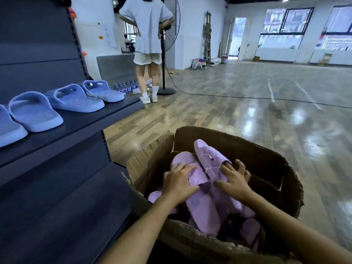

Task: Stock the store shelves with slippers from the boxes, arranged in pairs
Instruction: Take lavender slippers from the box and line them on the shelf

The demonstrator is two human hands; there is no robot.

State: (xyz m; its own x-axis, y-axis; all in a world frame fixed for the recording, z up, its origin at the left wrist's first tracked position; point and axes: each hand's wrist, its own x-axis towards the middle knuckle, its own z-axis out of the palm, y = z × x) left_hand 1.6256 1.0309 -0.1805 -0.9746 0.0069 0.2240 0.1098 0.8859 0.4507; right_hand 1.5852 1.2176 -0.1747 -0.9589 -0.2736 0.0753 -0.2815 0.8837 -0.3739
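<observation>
A worn cardboard box [266, 164] stands on the floor in front of me, with several purple slippers inside. My left hand [179, 181] grips one purple slipper [200, 204] by its strap. My right hand [234, 180] grips a second purple slipper [207, 155], fingers curled over its strap, thumb on the near side. The two slippers lie side by side, tied with thin string. On the dark shelf [80, 122] at the left, several blue slippers [36, 113] stand in a row, toes outward.
The shelf unit's lower tiers [62, 197] stand just left of the box. A person [148, 44] stands further back beside a standing fan [165, 54], whose cable [247, 97] runs across the wooden floor. Water bottles [125, 87] sit by the wall.
</observation>
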